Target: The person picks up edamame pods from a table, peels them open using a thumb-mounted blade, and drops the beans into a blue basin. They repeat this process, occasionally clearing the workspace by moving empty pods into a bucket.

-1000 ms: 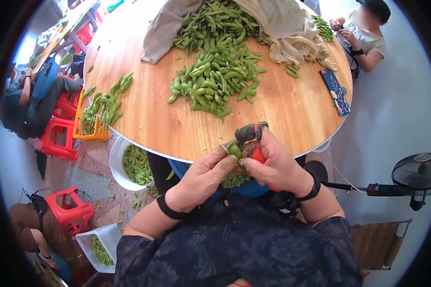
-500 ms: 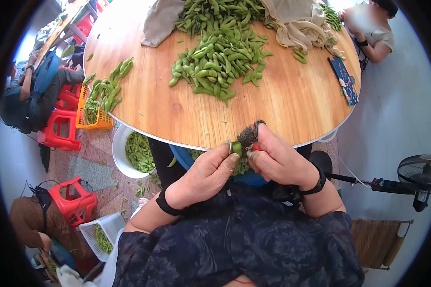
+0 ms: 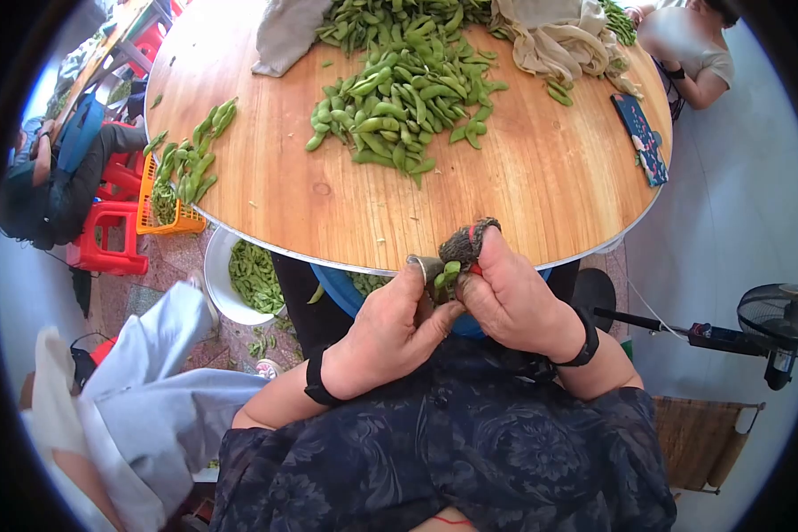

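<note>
At the near edge of the round table, my left hand and my right hand meet with fingers closed around a green edamame pod. The pod is partly hidden by the fingers. A metal band sits on a left fingertip. On a right finger is a dark, worn finger cover, with something red beside it. Below the hands is a blue basin holding green beans, mostly hidden by my arms. Farther up the wooden table lies a large heap of edamame pods.
A smaller pod pile lies at the table's left edge above an orange basket. A white bucket holds pods. A patterned dark case, beige cloth and fan are rightward. A person's light-blue trousers are close at left.
My left fingers have shifted down and the pod now shows lower between my hands. A person in light-blue trousers has come in at lower left, covering a red stool and a white basket.
</note>
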Action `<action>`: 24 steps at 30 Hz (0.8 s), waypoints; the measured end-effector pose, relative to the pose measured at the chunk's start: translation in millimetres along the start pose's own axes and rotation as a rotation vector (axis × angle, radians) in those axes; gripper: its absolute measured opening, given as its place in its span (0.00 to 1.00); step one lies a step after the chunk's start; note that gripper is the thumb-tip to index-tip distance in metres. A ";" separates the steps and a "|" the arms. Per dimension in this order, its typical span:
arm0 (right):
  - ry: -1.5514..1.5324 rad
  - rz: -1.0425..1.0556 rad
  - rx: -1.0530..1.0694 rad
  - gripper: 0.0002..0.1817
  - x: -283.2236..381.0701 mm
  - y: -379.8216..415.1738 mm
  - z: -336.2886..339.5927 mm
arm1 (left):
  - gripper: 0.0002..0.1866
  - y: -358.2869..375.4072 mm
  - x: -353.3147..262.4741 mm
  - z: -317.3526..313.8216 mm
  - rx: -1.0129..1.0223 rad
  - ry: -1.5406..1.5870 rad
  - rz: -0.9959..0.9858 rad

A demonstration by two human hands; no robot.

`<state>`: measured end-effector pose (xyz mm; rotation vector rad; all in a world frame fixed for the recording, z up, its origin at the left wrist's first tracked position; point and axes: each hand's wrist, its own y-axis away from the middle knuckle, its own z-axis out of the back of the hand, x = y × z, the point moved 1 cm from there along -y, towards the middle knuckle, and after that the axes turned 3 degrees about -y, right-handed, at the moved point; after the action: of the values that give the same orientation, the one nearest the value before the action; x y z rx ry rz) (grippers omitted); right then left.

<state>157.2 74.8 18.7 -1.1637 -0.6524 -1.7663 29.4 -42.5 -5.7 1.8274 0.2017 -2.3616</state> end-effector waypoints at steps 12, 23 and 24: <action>0.048 -0.005 0.095 0.12 -2.2 1.3 5.9 | 0.07 -5.2 -6.1 17.5 -0.106 -0.515 -0.353; -0.883 -0.507 0.325 0.10 14.1 1.4 13.4 | 0.16 -7.7 8.3 29.2 0.566 0.697 0.371; -0.885 -0.506 0.324 0.10 14.3 0.3 12.7 | 0.15 -5.6 13.1 24.9 0.590 0.861 0.383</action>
<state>160.7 79.2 37.1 -1.6233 -1.8114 -1.3684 1.4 -42.3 -12.1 2.7249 -0.7616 -1.3279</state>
